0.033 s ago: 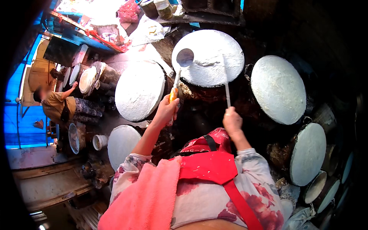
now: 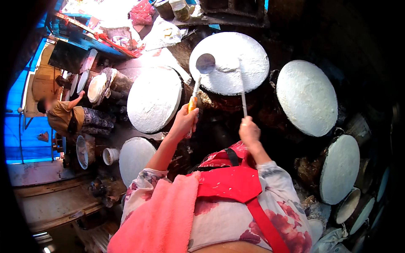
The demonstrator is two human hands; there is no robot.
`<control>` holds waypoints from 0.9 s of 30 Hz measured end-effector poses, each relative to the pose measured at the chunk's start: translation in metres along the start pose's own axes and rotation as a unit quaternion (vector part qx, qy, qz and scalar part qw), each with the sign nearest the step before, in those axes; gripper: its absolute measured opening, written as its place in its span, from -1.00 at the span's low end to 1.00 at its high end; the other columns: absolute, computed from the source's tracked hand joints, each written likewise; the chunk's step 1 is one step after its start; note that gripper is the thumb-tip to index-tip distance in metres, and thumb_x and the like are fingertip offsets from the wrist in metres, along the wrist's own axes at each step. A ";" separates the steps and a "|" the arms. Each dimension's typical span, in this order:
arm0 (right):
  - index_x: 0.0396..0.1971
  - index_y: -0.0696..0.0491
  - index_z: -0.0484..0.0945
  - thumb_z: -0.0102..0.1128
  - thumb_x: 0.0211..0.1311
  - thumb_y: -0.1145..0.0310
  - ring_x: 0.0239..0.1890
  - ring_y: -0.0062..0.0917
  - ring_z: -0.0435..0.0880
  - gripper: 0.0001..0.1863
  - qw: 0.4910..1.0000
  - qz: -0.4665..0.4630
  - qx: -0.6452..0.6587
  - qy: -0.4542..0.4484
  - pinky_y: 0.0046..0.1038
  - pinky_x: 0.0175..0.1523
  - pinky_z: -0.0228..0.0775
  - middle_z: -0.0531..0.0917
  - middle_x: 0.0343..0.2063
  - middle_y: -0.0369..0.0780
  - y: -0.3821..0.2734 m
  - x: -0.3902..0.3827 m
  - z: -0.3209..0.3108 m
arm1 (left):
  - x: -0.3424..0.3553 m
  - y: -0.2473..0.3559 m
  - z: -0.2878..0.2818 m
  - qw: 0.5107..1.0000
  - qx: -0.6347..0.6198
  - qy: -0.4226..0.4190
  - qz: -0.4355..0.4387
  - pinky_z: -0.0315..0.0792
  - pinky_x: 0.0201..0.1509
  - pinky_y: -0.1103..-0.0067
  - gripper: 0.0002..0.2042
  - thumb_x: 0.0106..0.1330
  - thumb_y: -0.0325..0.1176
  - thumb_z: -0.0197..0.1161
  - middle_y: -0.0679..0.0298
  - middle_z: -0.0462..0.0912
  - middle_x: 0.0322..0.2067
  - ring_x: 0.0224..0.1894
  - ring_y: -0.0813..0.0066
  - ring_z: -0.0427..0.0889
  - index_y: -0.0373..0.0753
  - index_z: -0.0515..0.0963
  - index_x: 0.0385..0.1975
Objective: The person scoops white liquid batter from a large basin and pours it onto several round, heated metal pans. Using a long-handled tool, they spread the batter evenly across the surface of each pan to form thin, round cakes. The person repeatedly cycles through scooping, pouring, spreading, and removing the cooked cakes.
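Note:
In front of me a round griddle (image 2: 230,84) has its face covered with a thick, lumpy white layer. My left hand (image 2: 185,122) is closed around the orange handle of a ladle (image 2: 206,63), whose dark round bowl hangs over the left part of that white face. A long pale stick-like tool (image 2: 242,90) is gripped in my right hand (image 2: 249,130). Its far end touches the white layer near the middle, and I cannot make out the shape of that end. Both hands stay on the near side of the round surface, a little apart.
Similar white-faced rounds stand at left (image 2: 154,99), lower left (image 2: 136,160), right (image 2: 306,98) and lower right (image 2: 339,168). Another person (image 2: 65,116) works far left beside more rounds. A white bucket (image 2: 110,156) sits near them. Shelves (image 2: 236,19) edge the far side.
My right hand and its pale tool have shifted to the left, the tool's end dragging across the white layer. My left hand and the ladle have barely moved.

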State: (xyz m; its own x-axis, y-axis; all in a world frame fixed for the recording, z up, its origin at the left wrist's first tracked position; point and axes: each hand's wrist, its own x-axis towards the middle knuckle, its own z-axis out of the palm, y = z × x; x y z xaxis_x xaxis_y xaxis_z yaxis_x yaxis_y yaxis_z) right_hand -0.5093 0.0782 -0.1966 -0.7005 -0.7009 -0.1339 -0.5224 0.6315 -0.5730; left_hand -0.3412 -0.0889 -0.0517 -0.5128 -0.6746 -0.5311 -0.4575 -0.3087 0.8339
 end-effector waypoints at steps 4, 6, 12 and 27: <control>-0.36 0.12 0.38 -0.12 0.33 0.24 -0.39 -0.08 0.65 -0.76 0.997 -0.067 0.017 -0.032 -0.10 -0.29 0.47 0.63 -0.52 0.01 -0.045 0.034 0.022 | 0.004 -0.004 0.007 0.998 -0.059 -0.012 -0.017 0.22 -0.77 0.66 -0.67 0.36 -0.20 0.06 0.35 0.39 -0.63 -0.79 0.59 0.35 -0.16 0.28 0.05; -0.36 0.13 0.40 -0.12 0.33 0.24 -0.38 -0.08 0.65 -0.75 0.999 -0.029 0.036 0.027 -0.10 -0.28 0.48 0.64 -0.50 0.01 -0.033 0.051 -0.004 | 0.002 -0.004 -0.002 0.993 -0.109 -0.017 -0.035 0.22 -0.78 0.70 -0.71 0.36 -0.18 0.07 0.37 0.39 -0.61 -0.76 0.62 0.36 -0.10 0.29 0.00; -0.34 0.11 0.41 -0.13 0.32 0.20 -0.32 -0.07 0.65 -0.73 0.998 -0.035 0.007 -0.055 -0.09 -0.21 0.48 0.64 -0.43 0.05 -0.021 0.053 0.004 | -0.001 0.015 0.012 0.985 -0.154 -0.041 -0.059 0.20 -0.79 0.73 -0.75 0.37 -0.17 0.06 0.39 0.38 -0.59 -0.72 0.65 0.37 -0.08 0.30 -0.06; -0.44 0.05 0.37 -0.05 0.31 0.22 -0.61 -0.16 0.60 -0.78 0.957 -0.280 0.066 0.034 -0.18 -0.53 0.43 0.59 -0.65 -0.09 -0.067 0.053 -0.026 | -0.020 0.002 -0.029 0.745 -0.634 -0.204 -0.037 0.19 -0.64 0.69 -0.64 0.46 -0.20 -0.15 0.40 0.27 -0.62 -0.73 0.66 0.25 -0.32 0.28 0.09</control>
State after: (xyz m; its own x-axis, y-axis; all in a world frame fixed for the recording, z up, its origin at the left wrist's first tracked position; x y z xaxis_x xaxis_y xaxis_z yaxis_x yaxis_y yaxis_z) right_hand -0.5239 0.0078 -0.1446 -0.3606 -0.8911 0.2754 -0.7627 0.1117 -0.6371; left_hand -0.3113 -0.0954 -0.0346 -0.8161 -0.4451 -0.3686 0.4265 -0.8943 0.1356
